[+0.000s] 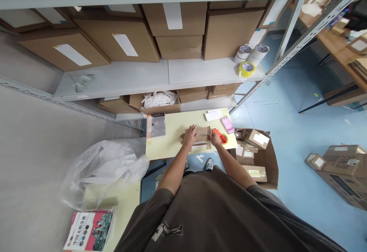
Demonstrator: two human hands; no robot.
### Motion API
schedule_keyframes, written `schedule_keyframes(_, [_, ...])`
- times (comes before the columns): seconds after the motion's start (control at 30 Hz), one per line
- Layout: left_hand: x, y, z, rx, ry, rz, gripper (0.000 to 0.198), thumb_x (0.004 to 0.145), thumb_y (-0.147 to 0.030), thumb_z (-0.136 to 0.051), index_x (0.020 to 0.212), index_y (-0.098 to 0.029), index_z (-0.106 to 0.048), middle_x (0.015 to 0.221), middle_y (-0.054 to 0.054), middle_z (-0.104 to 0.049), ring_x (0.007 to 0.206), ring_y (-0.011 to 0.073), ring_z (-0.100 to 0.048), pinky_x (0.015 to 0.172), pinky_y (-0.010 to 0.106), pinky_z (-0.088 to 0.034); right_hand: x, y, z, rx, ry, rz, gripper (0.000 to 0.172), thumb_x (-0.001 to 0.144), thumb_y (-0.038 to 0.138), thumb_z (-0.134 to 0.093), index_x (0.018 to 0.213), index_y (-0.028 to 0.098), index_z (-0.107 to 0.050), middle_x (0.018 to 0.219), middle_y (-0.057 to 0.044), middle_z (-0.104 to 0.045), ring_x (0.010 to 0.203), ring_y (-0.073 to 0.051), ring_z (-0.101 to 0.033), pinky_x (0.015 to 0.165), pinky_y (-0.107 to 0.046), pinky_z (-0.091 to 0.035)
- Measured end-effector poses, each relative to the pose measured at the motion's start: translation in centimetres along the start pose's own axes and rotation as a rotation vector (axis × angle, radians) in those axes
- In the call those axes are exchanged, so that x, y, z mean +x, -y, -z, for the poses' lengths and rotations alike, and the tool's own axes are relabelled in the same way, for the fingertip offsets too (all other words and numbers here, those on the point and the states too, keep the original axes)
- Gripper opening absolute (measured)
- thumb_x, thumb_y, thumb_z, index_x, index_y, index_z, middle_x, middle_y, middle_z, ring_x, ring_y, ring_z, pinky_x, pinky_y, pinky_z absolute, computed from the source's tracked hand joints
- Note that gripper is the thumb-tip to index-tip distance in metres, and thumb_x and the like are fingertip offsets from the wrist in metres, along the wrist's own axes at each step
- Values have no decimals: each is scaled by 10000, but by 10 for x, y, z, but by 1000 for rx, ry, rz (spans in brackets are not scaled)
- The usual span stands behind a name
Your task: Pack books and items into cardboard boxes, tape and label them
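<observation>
A small brown cardboard box (203, 138) lies on the pale yellow table in front of me. My left hand (190, 136) rests on its left part, fingers stretched over the cardboard. At the right end of the box, my right hand (214, 138) is closed, its fingers curled against an orange tape dispenser (220, 135). The dispenser juts out to the right of that hand and carries a roll of tape. My right fingertips are close to the box edge, and their exact hold is partly hidden.
A book (156, 125) lies at the table's left end. White papers (213, 115) and a pink item (227, 124) lie at the back right. An open carton (272, 164) with small boxes stands right. Shelving (189, 71) rises ahead; plastic sheeting (106, 164) hangs left.
</observation>
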State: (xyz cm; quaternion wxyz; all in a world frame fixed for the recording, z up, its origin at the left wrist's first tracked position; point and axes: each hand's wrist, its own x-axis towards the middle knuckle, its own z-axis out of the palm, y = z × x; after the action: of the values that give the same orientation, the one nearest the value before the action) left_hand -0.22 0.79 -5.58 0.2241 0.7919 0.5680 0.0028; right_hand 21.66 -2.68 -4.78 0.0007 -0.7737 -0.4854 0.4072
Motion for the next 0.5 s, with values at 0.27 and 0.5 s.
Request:
schedule_keyframes(0.27, [-15, 21, -17, -291, 57, 516, 876, 1033, -616, -562, 1721, -165, -262, 1509, 207, -662, 1367, 316, -667, 1041, 390, -536, 7, 5, -11, 47, -25, 32, 640, 1114, 559, -375, 1638, 192, -386, 1465, -169, -678, 1351, -292, -654, 1059, -320, -498])
schedule_keyframes(0.5, [-8, 25, -11, -462, -2, 511, 568, 968, -486, -732, 1451, -225, -583, 1344, 125, -773, 1239, 263, -732, 971, 330, -548, 3, 15, -9, 36, -6, -16, 610, 1083, 507, -452, 1584, 160, -448, 1383, -207, -711, 1261, -330, -703, 1031, -360, -522])
